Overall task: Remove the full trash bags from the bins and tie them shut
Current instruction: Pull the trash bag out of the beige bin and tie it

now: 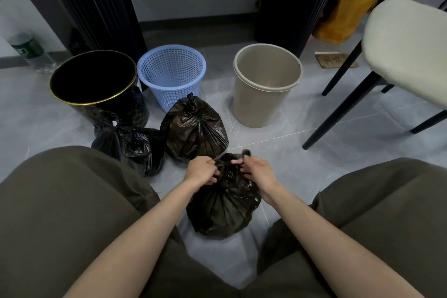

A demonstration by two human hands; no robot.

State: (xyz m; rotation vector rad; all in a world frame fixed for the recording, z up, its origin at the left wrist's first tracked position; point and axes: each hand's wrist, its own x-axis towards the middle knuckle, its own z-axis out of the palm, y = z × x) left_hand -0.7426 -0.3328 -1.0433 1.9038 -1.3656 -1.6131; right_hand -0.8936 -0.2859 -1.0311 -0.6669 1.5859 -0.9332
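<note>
On the grey tiled floor [321,152] between your knees stands a full black plastic trash bag [222,210], its gathered neck pointing up. Your left hand [202,169] and right hand [257,169] meet at that neck; each grip is clamped on a twisted ear of the black film, fingers curled round it, with the two ears drawn to opposite sides. Just beyond, a second black plastic bag with a knotted top [193,128] sits upright, and a third, slumped black bag [128,143] lies to its left, touching it. Behind the bags stand three bins without liners: a black round bin with a gold rim [108,110] at left, a pale blue plastic mesh basket [169,94] beside it, and a beige plastic bin [256,106] set apart to the right. A chair with a cream seat and black legs [408,46] occupies the right edge.
</note>
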